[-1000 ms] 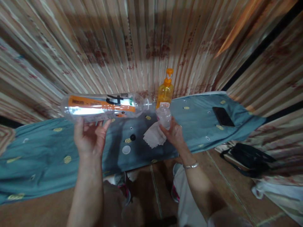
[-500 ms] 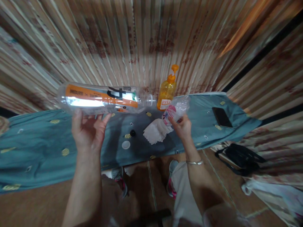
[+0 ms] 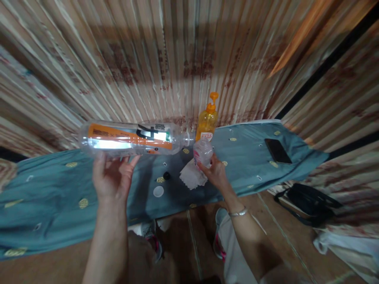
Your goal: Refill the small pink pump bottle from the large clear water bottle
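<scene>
My left hand (image 3: 115,176) grips a large clear plastic bottle (image 3: 118,148) with an orange label from below. The bottle lies sideways in the air, its uncapped neck pointing right. My right hand (image 3: 215,172) is closed around a small clear plastic bottle (image 3: 203,149) with a pink label, one end of it tilted up toward me. This small bottle is just in front of an orange pump bottle (image 3: 206,122) and overlaps its lower part. Under and beside the small bottle lies a crumpled white cloth or tissue (image 3: 191,175).
A black cap (image 3: 166,176) and a white round lid (image 3: 158,191) lie on the green cloth-covered table (image 3: 242,157). A dark phone (image 3: 278,151) rests at the right. Behind stands a striped curtain (image 3: 133,59); a black bag (image 3: 309,203) is on the lower right.
My right hand has moved left with the small bottle and turned it more upright, closer to the large bottle's neck. The large bottle stays sideways, a little lower in view.
</scene>
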Demonstrator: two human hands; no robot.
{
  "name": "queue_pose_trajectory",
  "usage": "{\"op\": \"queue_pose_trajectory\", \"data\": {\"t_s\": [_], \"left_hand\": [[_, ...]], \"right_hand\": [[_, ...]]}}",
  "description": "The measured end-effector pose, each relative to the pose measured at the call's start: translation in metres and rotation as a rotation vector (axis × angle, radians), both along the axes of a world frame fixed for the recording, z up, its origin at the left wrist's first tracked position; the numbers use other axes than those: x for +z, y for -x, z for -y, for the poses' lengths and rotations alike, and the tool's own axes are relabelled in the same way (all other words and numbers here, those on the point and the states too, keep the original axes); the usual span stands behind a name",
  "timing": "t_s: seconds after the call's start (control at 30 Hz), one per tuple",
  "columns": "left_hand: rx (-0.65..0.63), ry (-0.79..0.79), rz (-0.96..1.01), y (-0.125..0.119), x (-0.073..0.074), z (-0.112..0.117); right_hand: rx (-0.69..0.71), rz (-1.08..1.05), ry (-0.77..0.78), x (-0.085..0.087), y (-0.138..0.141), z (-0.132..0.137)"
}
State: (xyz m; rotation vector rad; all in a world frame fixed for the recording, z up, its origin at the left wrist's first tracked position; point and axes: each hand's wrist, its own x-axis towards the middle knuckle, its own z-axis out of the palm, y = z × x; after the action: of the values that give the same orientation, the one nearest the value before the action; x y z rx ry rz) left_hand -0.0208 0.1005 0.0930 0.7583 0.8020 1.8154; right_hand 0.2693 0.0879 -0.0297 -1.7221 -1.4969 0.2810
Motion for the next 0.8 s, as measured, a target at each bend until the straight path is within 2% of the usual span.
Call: {"op": "queue_pose_trajectory", "data": {"t_s": [0.4,0.8], "left_hand": [[0.017,-0.001,-0.085,-0.001,-0.003,-0.001],[0.028,-0.034,-0.113,-0.012,0.0,0.0]], "right_hand": [[0.028,0.103,0.073,-0.003,0.012,0.0],[0.043,0.159,0.018,-0.008,0.014,-0.001]]}}
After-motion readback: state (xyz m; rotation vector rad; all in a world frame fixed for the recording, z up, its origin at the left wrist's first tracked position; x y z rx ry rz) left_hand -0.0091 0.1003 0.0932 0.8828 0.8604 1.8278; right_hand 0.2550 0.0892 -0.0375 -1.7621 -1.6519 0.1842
